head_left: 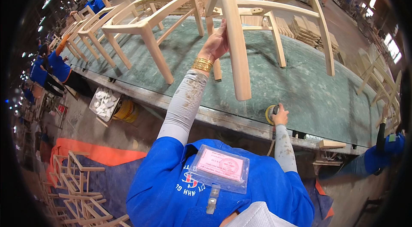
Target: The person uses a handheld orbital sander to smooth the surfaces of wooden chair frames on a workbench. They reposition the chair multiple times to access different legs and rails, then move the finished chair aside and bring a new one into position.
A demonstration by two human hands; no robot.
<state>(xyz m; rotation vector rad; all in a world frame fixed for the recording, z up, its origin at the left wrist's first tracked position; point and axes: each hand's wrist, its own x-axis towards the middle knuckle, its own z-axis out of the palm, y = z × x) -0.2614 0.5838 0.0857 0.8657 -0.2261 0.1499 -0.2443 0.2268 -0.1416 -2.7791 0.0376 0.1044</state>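
My left hand (216, 45) grips a pale, unpainted wooden chair frame (238, 61) by its thick post, with the thumb along the side and the fingers partly hidden behind the wood. The frame is tilted over the green-topped workbench (197, 61), its rails and slats toward the far right. Lower right, near the bench's front edge, my right hand (281, 116) is closed around a small round sander (270, 114) with a yellow rim. A hose (271, 146) hangs down from the sander over the edge. The sander is apart from the chair frame.
More chair frames (148, 42) stand along the bench to the left. Below the edge are a bin of white scraps (104, 103) and a yellow bucket (125, 111). A wood block (331, 144) lies at the right edge. Co-workers (60, 66) stand left; another person (386, 152) is at right.
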